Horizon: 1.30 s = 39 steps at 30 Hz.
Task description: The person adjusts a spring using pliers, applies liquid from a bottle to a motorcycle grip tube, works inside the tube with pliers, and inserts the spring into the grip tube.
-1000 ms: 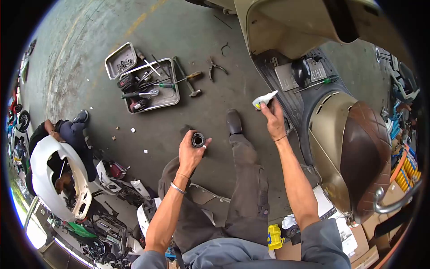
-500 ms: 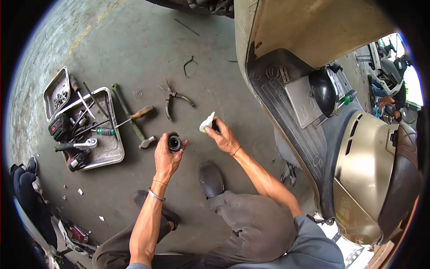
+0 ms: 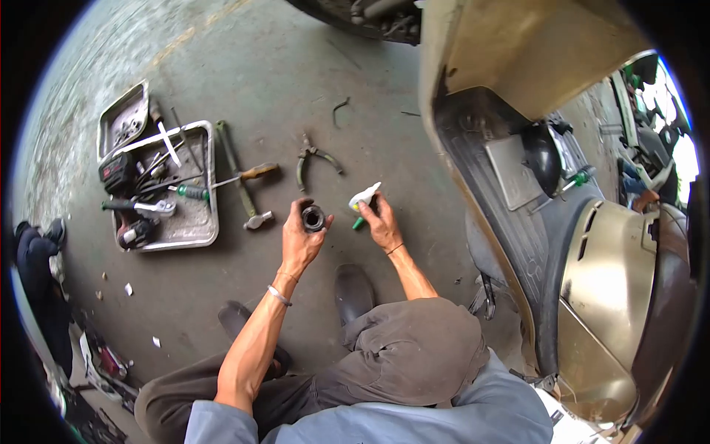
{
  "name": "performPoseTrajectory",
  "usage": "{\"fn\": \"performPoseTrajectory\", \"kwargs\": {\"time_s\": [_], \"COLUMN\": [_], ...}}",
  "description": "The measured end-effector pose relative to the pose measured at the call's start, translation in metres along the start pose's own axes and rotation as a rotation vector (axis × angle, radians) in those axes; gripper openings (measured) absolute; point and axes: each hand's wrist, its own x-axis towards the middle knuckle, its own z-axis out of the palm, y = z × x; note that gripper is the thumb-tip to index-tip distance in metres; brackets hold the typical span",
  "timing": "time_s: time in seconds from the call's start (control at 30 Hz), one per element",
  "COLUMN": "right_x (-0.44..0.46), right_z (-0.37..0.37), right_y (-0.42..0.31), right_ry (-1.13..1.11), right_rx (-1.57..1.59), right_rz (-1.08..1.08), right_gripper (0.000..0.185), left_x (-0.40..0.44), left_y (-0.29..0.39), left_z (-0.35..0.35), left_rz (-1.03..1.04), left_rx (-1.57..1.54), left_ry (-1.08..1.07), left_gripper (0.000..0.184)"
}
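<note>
A dark round hollow part (image 3: 313, 218) sits in my left hand (image 3: 297, 240), its opening turned up toward the camera and my fingers wrapped round its side. My right hand (image 3: 382, 226) grips a small white bottle (image 3: 364, 197) with a pointed tip, tilted up and to the right. A small green object (image 3: 359, 223) shows just below the bottle; whether the hand touches it I cannot tell. The two hands are apart, above the floor between the tool tray and the scooter.
Left is a metal tray (image 3: 185, 235) of tools, beside a smaller tray (image 3: 103, 140), a hammer (image 3: 259, 220), a screwdriver (image 3: 259, 172) and pliers (image 3: 305, 159). A gold scooter (image 3: 610, 259) stands right, a plate (image 3: 512, 174) on its footboard. Another person's dark-clothed legs (image 3: 37, 259) show far left.
Both hands have come closer together, the right one moving in from beside the scooter with the white bottle. The view has dropped nearer the floor, and my knees are more bent.
</note>
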Motion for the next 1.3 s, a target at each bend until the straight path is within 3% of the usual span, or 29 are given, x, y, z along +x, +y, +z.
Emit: {"fn": "performPoseTrajectory", "kwargs": {"time_s": [0.1, 0.77, 0.87, 1.03, 1.07, 1.13, 1.2, 1.27, 1.3], "right_x": [-0.002, -0.008, -0.006, 0.013, 0.017, 0.019, 0.021, 0.021, 0.023], "right_z": [0.002, 0.001, 0.003, 0.005, 0.003, 0.001, 0.001, 0.002, 0.002], "right_y": [-0.02, -0.057, -0.054, -0.007, 0.002, 0.007, 0.012, 0.015, 0.015], "right_ry": [-0.032, -0.041, -0.048, 0.126, 0.168, 0.219, 0.249, 0.267, 0.277], "right_rx": [0.079, 0.152, 0.134, -0.105, -0.171, -0.298, -0.381, -0.447, -0.482], "right_rz": [0.0, -0.061, -0.088, -0.178, -0.185, -0.148, -0.132, -0.163, -0.183], "right_gripper": [0.021, 0.025, 0.026, 0.028, 0.029, 0.03, 0.03, 0.03, 0.03], "left_x": [-0.003, -0.009, -0.005, 0.023, 0.031, 0.052, 0.082, 0.112, 0.127], "left_y": [-0.017, -0.021, -0.02, -0.007, -0.005, 0.011, 0.0, 0.009, 0.007], "left_z": [-0.002, -0.027, -0.041, -0.086, -0.096, -0.118, -0.127, -0.14, -0.145], "left_rz": [0.08, 0.056, 0.112, 0.124, 0.131, 0.113, 0.206, 0.221, 0.323], "left_rx": [0.067, 0.023, 0.104, 0.15, 0.139, 0.241, 0.179, 0.254, 0.381], "left_ry": [0.007, -0.102, -0.172, -0.478, -0.436, -0.299, 0.004, 0.066, 0.057], "left_gripper": [0.053, 0.085, 0.089, 0.074, 0.058, 0.043, 0.037, 0.039, 0.04]}}
